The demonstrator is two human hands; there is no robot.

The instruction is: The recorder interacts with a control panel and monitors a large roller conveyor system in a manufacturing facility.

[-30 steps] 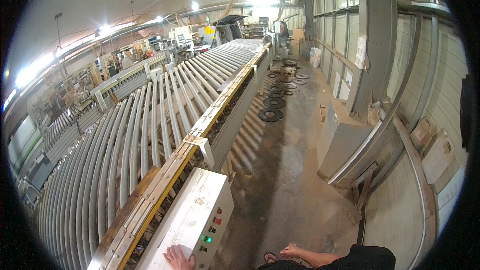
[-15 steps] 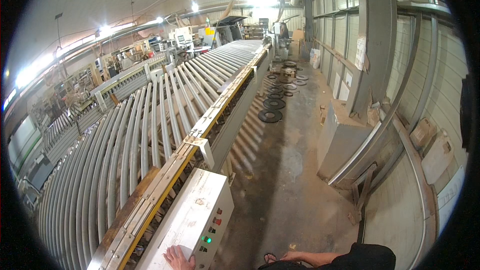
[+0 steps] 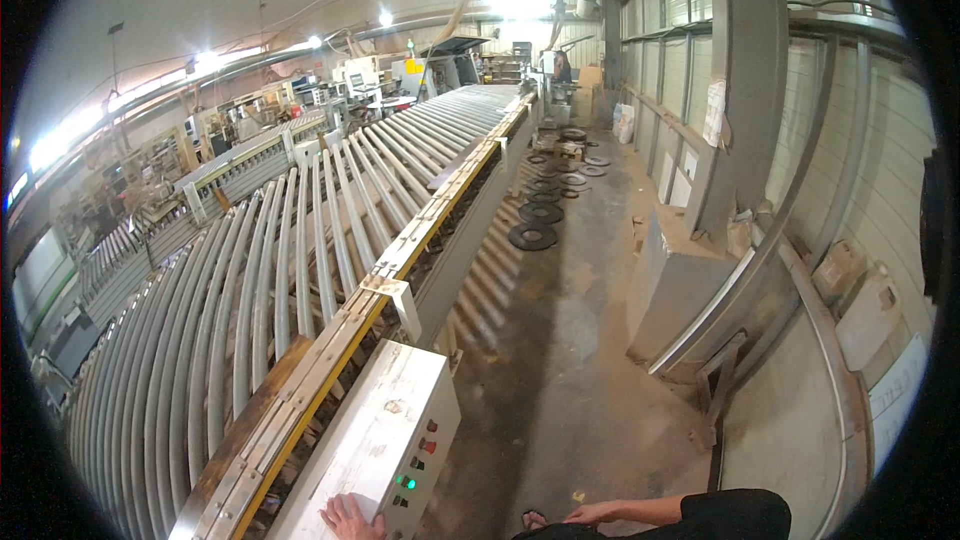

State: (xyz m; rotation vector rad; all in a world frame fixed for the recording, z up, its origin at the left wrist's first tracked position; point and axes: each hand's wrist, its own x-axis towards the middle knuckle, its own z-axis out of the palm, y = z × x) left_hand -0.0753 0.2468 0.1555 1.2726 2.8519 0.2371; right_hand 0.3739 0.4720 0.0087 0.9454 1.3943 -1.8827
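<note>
One left hand (image 3: 350,518) lies flat, fingers together, on top of the white control box (image 3: 372,440) beside the long roller conveyor (image 3: 300,240), while the right hand (image 3: 592,514) hangs loose, fingers slightly apart, holding nothing.

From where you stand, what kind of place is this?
Probably a factory or workshop hall. A long roller conveyor runs down the room, a white control box with coloured buttons stands beside it under the left hand, and dark rings lie on the dusty floor.
</note>
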